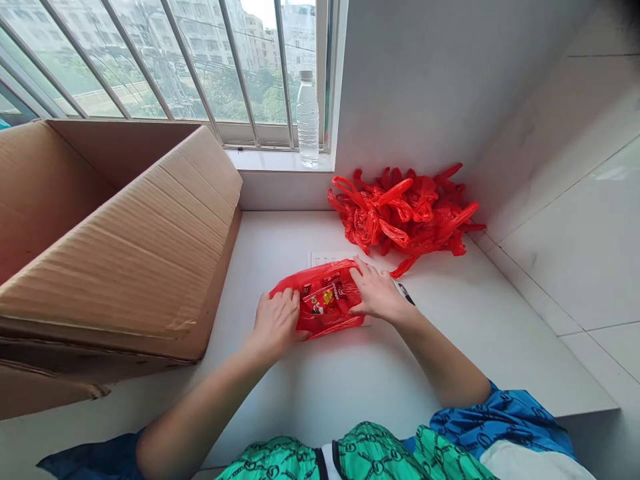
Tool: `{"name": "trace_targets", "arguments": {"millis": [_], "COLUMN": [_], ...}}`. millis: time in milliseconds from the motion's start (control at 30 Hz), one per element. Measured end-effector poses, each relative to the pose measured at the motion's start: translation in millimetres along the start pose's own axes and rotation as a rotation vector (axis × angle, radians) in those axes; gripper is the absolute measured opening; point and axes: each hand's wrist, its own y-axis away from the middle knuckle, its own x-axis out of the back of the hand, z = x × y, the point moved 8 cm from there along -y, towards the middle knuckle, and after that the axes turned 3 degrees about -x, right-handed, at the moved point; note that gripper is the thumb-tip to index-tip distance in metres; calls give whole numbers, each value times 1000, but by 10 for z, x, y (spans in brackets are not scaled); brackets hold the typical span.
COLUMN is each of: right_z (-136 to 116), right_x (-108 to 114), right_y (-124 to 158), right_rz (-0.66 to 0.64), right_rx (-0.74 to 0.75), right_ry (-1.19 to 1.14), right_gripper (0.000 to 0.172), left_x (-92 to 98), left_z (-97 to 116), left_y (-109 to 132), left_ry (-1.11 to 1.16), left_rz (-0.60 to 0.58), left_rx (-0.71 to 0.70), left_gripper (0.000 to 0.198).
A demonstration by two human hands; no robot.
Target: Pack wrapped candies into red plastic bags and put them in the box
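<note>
A red plastic bag (330, 325) lies on the white surface in front of me, its mouth spread wide. Inside it are small red snack packets (323, 300) with yellow and white print. My left hand (277, 320) grips the bag's left edge, fingers curled over the rim. On the opposite side, my right hand (376, 291) has its thumb and fingers around the right edge. A sheet of printed paper (325, 257) is partly hidden under the bag. Beside my right wrist lies a dark pen (406, 294), partly covered by the forearm.
At the left stands a large open cardboard box (130, 260). Several knotted red plastic bags (405, 210) are heaped by the wall at the back right. A clear water bottle (308, 120) stands on the sill of the barred window. Tiled wall (565, 220) borders the right side.
</note>
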Motion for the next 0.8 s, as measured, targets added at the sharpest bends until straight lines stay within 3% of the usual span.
{"name": "trace_targets", "arguments": {"millis": [100,233,333,433,500,533,633,700,800], "right_z": [165,241,277,224,92,-6,-269,-261,-76], "right_x": [-117,-45,244,632,774,775,526,276,61], "right_y": [23,58,87,161,219,227,165,85,-5], "right_rz": [-193,-218,-15,338,498,508,298,132,43], "right_rx": [-56,42,93,109,155,212,372,317,152], "right_ry": [-72,-243,-306,-288,-304,-332,-395,-325,-164], "right_gripper": [77,68,57,32,20,19,16,19,31], "left_x": [-102,-23,199,429,456,415,169,32,-69], "left_z": [-79,-236,-294,-242,-138,-83,-9,-60,-181], "left_y": [-4,-4,36,72,35,-10,-180,-252,-282], "left_ry": [22,93,135,180,223,236,229,241,290], "left_rz": [-62,21,189,407,474,464,350,311,299], "left_rx": [-16,-32,-53,-78,-129,-155,-164,-123,-69], "left_gripper": [70,80,72,36,29,29,24,22,24]}}
